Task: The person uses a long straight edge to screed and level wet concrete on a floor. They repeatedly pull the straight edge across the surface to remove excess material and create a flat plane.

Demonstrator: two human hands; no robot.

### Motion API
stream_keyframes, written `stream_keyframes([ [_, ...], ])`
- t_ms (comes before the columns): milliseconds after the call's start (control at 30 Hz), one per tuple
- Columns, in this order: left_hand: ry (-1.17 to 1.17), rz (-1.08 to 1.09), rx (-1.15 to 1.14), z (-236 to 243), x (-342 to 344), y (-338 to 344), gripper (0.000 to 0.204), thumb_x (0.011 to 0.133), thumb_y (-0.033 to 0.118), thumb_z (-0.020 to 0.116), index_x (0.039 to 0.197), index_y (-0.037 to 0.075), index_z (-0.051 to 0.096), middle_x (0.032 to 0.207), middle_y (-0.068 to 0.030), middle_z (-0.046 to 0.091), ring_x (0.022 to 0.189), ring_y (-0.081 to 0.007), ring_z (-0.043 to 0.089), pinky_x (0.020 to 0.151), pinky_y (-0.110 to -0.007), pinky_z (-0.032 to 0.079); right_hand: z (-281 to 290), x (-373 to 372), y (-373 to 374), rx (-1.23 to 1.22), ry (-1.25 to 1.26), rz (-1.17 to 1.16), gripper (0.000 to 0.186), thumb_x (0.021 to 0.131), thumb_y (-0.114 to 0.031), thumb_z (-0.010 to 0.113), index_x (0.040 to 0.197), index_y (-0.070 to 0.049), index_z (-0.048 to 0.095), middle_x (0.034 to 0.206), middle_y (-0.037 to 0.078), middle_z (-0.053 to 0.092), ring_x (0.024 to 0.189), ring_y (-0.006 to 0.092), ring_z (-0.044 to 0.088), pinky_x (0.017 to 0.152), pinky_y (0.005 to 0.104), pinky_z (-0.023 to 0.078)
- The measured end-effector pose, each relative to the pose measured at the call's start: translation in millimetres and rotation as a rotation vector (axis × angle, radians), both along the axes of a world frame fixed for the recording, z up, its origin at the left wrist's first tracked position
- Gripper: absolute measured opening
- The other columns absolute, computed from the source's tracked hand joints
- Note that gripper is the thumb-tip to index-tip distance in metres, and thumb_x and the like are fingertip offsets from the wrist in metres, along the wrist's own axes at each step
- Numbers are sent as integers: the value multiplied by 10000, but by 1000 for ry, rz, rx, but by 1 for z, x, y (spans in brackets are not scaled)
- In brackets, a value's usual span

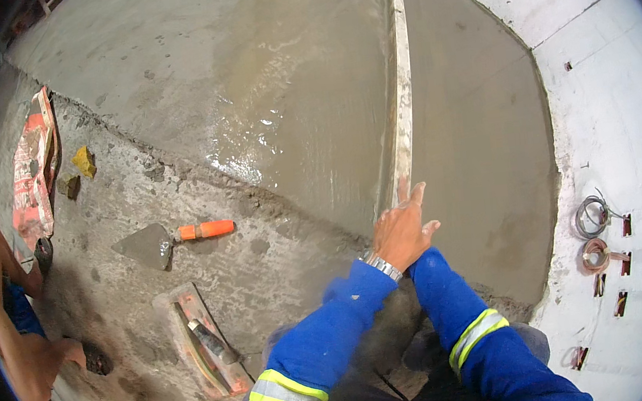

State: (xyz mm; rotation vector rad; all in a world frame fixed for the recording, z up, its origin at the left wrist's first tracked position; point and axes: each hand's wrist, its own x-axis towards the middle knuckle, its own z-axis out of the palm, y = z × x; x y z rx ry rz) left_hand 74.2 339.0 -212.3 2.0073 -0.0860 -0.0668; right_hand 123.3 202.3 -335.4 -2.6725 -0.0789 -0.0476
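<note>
A long, pale, cement-stained straightedge (401,86) lies across wet grey mortar (326,98) and runs away from me. At its near end is my left hand (401,237), with a metal watch (382,264) on the wrist. Its fingers bend over the bar, thumb and one finger standing out to the right. My right sleeve (457,303), blue with a reflective band, reaches to the same spot; my right hand is hidden there, mostly behind the left. On the rough floor to the left lie a pointing trowel (150,246) with an orange handle and a plastering float (209,341).
A white wall (599,93) with wire coils (591,217) and cut-out boxes rises at the right. Another person (25,325) crouches at the left edge. Near them are a crumpled red-and-white bag (32,172), a yellow lump (84,161) and a stepped mortar edge (176,165).
</note>
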Motion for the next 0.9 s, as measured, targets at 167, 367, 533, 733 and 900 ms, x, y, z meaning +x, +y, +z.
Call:
stream_keyframes([
  [167, 86, 5, 18, 1, 2, 7, 781, 815, 301, 733, 1458, 73, 352, 1099, -231, 663, 992, -417, 641, 854, -492, 504, -2, 2, 11, 11, 8, 5, 871, 811, -227, 662, 1541, -126, 198, 1083, 315, 568, 962, 464, 597, 846, 504, 479],
  [367, 11, 35, 80, 1, -1, 1, 770, 808, 306, 737, 1447, 79, 373, 1149, -205, 653, 980, -429, 640, 864, -510, 501, -5, -13, 11, 2, 2, 20, 871, 807, -222, 659, 1540, -121, 199, 1085, 323, 567, 967, 474, 593, 853, 509, 475],
  [533, 50, 47, 51, -3, 0, 5, 745, 803, 301, 741, 1430, 83, 404, 1294, -184, 587, 1078, -424, 599, 895, -508, 499, -1, 18, 33, 4, -6, 27, 871, 804, -218, 656, 1539, -118, 200, 1087, 329, 566, 971, 482, 590, 859, 514, 472],
  [733, -105, 108, 163, -6, -5, 5, 753, 805, 306, 736, 1445, 109, 391, 1321, -177, 576, 1087, -424, 602, 887, -522, 506, -3, 18, 39, 9, 15, 31, 871, 800, -214, 654, 1538, -113, 202, 1089, 337, 564, 976, 492, 586, 866, 520, 468],
  [900, 71, 38, 87, 0, 0, 10, 747, 802, 307, 741, 1438, 112, 403, 1379, -180, 526, 1085, -417, 606, 871, -539, 506, 1, 23, 48, -7, 0, 41, 871, 797, -210, 651, 1537, -110, 203, 1091, 344, 563, 981, 500, 583, 872, 524, 465],
])
